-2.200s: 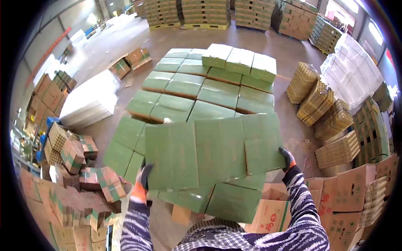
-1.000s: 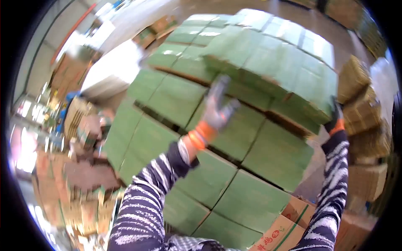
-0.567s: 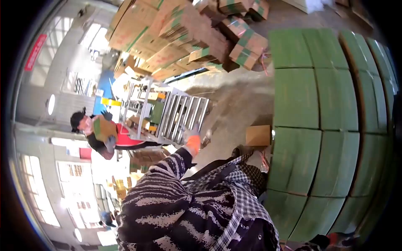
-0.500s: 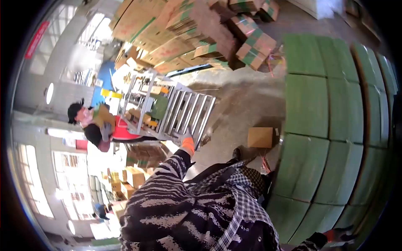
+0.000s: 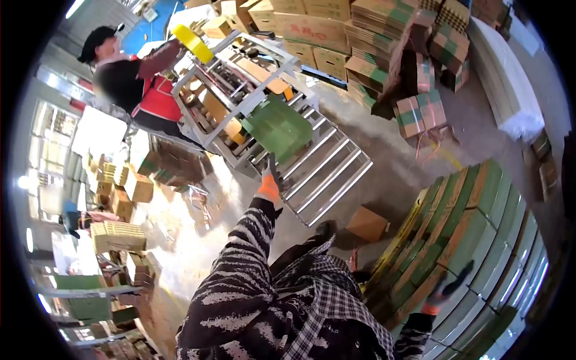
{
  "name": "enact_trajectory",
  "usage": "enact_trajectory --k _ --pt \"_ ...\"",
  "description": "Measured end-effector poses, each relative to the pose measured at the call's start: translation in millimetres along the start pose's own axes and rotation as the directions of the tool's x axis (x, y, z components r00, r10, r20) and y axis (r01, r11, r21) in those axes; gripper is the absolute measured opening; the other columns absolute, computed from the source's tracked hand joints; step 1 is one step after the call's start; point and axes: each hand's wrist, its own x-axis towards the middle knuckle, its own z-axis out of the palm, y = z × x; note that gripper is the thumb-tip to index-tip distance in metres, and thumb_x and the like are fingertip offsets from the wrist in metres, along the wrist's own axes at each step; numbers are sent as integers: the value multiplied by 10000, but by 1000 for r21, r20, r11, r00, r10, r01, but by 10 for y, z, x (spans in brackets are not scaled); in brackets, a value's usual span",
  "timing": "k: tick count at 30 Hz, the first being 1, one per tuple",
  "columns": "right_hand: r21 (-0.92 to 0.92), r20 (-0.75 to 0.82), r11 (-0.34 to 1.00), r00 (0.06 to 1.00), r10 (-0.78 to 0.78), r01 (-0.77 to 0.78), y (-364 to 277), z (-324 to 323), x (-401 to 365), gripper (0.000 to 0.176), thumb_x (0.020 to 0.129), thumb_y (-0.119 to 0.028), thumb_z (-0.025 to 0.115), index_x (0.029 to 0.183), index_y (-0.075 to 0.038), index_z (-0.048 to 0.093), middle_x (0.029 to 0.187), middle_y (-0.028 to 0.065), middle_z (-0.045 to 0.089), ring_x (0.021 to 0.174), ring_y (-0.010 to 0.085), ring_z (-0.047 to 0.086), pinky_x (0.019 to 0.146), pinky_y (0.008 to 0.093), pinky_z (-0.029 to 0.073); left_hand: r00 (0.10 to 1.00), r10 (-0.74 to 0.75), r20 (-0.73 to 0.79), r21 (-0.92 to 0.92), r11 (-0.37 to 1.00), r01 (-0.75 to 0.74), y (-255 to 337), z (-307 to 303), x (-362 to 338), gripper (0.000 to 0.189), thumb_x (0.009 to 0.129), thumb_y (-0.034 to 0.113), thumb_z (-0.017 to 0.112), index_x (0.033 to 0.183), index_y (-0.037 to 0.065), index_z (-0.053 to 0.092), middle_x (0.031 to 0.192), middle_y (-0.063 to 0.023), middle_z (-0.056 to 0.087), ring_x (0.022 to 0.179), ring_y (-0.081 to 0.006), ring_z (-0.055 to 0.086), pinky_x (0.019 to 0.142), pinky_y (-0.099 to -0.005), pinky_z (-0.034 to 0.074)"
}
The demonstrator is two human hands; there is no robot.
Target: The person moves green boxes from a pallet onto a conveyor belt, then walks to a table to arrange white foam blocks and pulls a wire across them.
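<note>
My left hand (image 5: 272, 175), in a dark glove with an orange cuff, reaches out with its fingers extended at the side rail of the roller conveyor (image 5: 327, 168). Just past its fingertips, a green-topped box (image 5: 278, 131) sits on the rollers, at the mouth of a white-framed machine (image 5: 262, 84). At the lower right, my right hand (image 5: 443, 293) has its gloved fingers spread over the stacked green boxes (image 5: 474, 255). Neither hand shows anything in its grasp.
Across the conveyor a person (image 5: 135, 78) in a red apron stands with an arm at the machine, by a yellow tape roll (image 5: 192, 43). A brown carton (image 5: 367, 223) lies on the floor by my feet. Flattened cartons (image 5: 375, 57) are piled at the back.
My view has turned, bringing the conveyor and green-topped box closer. My right hand has come up over the green stack. The person no longer hugs a carton and now reaches to the machine.
</note>
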Motion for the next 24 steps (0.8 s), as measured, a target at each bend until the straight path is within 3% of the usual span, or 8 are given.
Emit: enact_trajectory --k 4,5,8,10,17,20,21,24 --pt "-21 180 989 974 -141 147 -397 520 -60 733 751 -39 663 1402 -16 328 1438 192 345 1338 334 316 1107 421 223 914 -133 383 -40 986 160 71 146 198 492 844 485 601 1202 148 584 1004 15 592 855 -150 514 742 -322 416" --pt "-30 182 986 971 -154 162 -524 613 -67 733 751 -39 663 1402 -16 328 1438 192 345 1338 334 316 1107 421 223 900 136 415 137 968 -209 -43 101 204 474 864 441 592 1205 112 589 1038 8 604 906 -152 522 792 -313 407" --pt "-55 310 990 945 -104 127 -830 871 -58 776 686 22 678 1388 -25 352 1426 197 356 1329 345 326 1098 419 249 781 383 494 44 886 -462 -576 1 848 330 900 318 574 1125 83 630 1025 -10 620 918 -147 545 793 -333 435" --pt "-8 382 997 922 -70 79 -905 1024 -53 779 681 5 688 1385 -19 355 1427 197 349 1325 350 329 1092 412 264 815 96 572 -149 989 -13 -668 -99 1049 270 888 298 590 1054 91 642 972 -17 623 864 -144 565 718 -328 466" --pt "132 475 991 878 -57 -7 -634 1411 -122 771 688 -30 714 1375 -11 366 1404 186 376 1311 334 354 1082 390 290 944 -133 301 63 991 120 -94 12 261 438 921 321 488 1302 110 439 1239 -49 516 1030 -227 511 857 -361 414" --pt "161 518 987 852 -74 -11 -753 1408 -164 751 699 -41 716 1369 -12 377 1397 190 386 1309 334 356 1076 385 300 822 52 568 303 915 -267 -83 247 116 472 989 250 352 1437 107 315 1439 -60 364 1271 -239 387 1050 -361 286" --pt "134 552 991 830 -77 2 -812 1374 -171 752 700 -48 719 1370 -16 378 1399 192 382 1309 335 356 1074 385 303 744 417 522 -91 895 -437 -423 299 354 511 863 231 564 1325 66 418 1273 -55 488 1090 -205 491 909 -337 385" --pt "119 588 993 806 -72 2 -827 1299 -212 762 703 -87 744 1370 -23 381 1396 192 387 1301 337 364 1067 389 314 826 513 234 -113 858 -501 -340 501 434 538 713 175 792 1172 37 547 1063 -39 630 904 -157 601 742 -313 500"
